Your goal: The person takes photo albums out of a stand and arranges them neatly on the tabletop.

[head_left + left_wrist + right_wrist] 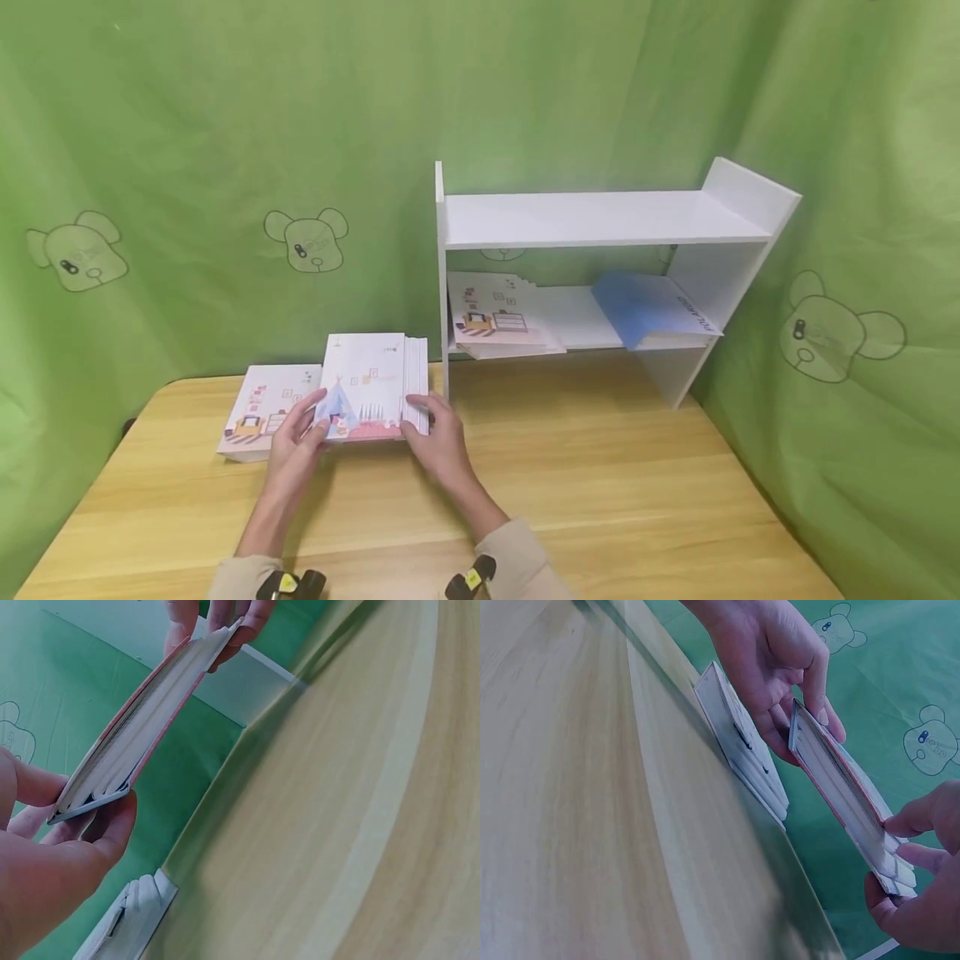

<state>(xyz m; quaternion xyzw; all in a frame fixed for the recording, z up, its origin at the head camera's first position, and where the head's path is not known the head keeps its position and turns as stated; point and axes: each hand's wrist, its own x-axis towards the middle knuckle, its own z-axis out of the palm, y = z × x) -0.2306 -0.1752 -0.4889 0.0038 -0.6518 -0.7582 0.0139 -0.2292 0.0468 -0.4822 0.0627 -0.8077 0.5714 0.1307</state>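
Note:
Both hands hold a white hardcover book (367,387) with a blue tent and pink floor on its cover. My left hand (295,437) grips its left edge, thumb on the cover side. At the opposite edge my right hand (441,442) pinches the stepped page edges, which fan out past the cover. Seen from the left wrist, the book (142,724) is tilted and raised over the table, its page block showing between the covers. Another white book (258,408), with a yellow and pink room picture, lies on the table to the left, partly behind my left hand.
A white two-tier shelf (607,218) stands at the back right of the wooden table (570,500). On its lower board lie a white picture book (498,312) at left and a blue-and-white book (648,308) at right. Green curtain (187,150) surrounds the table.

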